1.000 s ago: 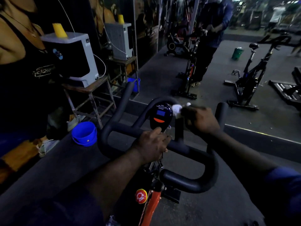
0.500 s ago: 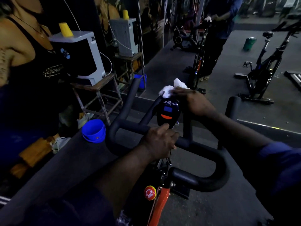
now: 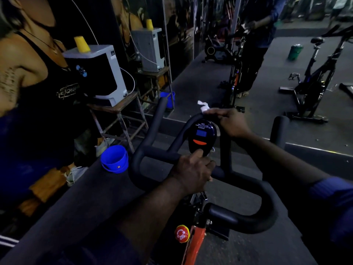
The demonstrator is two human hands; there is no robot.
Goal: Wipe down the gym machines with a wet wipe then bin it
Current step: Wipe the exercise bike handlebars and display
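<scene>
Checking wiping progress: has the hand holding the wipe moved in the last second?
Yes. The right hand carried the wipe from the right side of the console up to its top edge.

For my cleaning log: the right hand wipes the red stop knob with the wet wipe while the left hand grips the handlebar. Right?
Not the knob: head view shows the right hand pressing the wet wipe on the loop above the console; the left hand grips the handlebar.
</scene>
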